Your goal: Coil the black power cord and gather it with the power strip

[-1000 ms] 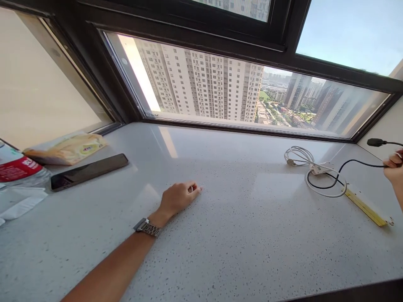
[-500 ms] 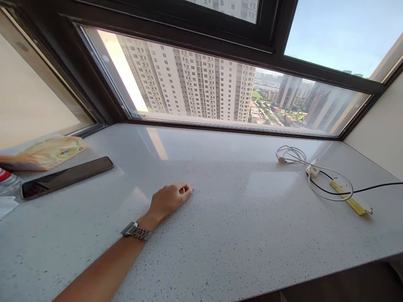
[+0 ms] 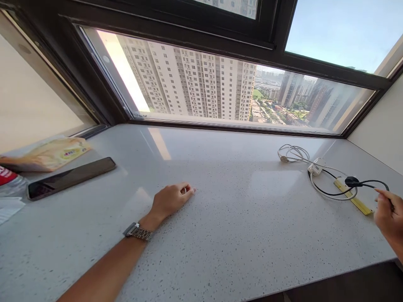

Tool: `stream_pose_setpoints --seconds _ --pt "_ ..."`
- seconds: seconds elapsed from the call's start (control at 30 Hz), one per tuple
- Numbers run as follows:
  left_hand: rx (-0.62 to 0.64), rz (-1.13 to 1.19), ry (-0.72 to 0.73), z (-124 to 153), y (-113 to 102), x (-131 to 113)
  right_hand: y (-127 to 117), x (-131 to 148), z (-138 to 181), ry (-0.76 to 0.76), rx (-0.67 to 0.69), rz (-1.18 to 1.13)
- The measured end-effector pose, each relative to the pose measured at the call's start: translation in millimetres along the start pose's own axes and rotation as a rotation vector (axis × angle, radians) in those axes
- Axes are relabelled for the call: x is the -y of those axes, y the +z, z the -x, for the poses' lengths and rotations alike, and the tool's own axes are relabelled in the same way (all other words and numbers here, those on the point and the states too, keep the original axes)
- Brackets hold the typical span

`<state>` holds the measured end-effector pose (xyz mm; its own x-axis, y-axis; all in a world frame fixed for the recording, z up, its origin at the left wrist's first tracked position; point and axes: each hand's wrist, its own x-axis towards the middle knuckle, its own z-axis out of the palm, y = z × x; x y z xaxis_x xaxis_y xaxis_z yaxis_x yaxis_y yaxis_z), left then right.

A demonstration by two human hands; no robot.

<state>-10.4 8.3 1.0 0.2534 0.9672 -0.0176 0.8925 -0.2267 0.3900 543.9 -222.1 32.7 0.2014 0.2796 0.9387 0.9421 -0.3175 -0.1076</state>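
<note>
At the right edge of the frame the right hand [image 3: 385, 216] pinches a black cable [image 3: 370, 183] between thumb and fingers, closed on the cord a little behind its plug. The black plug [image 3: 351, 181] hangs free just above the sill; nothing shows it seated in anything, so any plugging-in looks not yet done. The plug's long axis runs roughly left to right in the picture, its tip pointing left toward the middle of the sill, and the cord loops back to the right to the hand. Directly under the plug lie a yellow strip [image 3: 354, 197], angled from upper left to lower right, and a coiled white cable [image 3: 327, 191] with a small white adapter [image 3: 315, 168] at its upper end.

Left of centre, the left hand [image 3: 171, 198] rests on the speckled grey sill [image 3: 239, 218], fingers curled loosely under, gripping nothing visible; a metal watch [image 3: 137, 231] sits on its wrist. At the far left lie a dark phone [image 3: 71, 178] and, above it, a yellow tissue pack [image 3: 53, 154].
</note>
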Motion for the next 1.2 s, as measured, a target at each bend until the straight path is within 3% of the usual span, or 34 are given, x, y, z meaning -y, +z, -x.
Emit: stream_pose_setpoints --seconds 0.13,0.27,0.33,0.53,0.63,0.73,0.87,1.03,1.2 --pt "0.003 0.008 0.001 0.1 0.1 -0.1 -3.0 39.8 33.2 -0.101 0.037 -0.308" --pt "-0.004 -0.006 -0.01 0.7 -0.5 -0.3 -18.8 77.7 56.5 -0.211 0.405 -0.682" --pt "0.004 -0.014 -0.007 0.9 -0.8 -0.4 -24.8 91.1 67.4 -0.111 0.59 -0.784" --pt "0.008 -0.035 -0.005 -0.1 0.3 1.5 -27.4 111.9 83.7 0.486 1.236 -0.827" --pt "-0.006 -0.027 0.003 -0.9 1.0 2.7 -12.8 122.5 75.8 0.527 1.443 -0.757" --pt "-0.011 -0.011 0.003 -0.6 0.6 2.3 18.7 138.3 62.5 0.324 1.295 -0.684" --pt "-0.006 -0.01 0.013 1.3 -0.7 0.9 88.6 152.7 46.7 0.074 0.996 -0.532" --pt "0.005 0.011 0.014 3.7 -0.5 -0.2 173.1 140.2 32.0 0.151 0.871 -0.312" --pt "-0.014 -0.003 0.011 3.5 1.4 -1.5 213.0 127.4 16.8 0.154 0.907 -0.114"
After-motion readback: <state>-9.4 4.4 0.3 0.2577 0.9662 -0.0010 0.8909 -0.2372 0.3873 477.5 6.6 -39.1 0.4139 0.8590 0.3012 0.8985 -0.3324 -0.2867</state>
